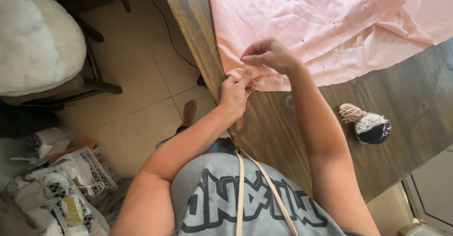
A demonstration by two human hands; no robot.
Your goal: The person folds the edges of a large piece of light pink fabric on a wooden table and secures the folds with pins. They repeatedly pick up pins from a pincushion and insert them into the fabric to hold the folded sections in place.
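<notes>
Head cam: my left hand (234,91) is pinched shut on the corner of the pink fabric (330,24) right at the table (415,104) edge. My right hand (269,54) is closed on the same corner just above it, fingertips touching the cloth. The fabric is spread across the table's far side. 1 pincushion (370,125) sits well apart, to my right.
</notes>
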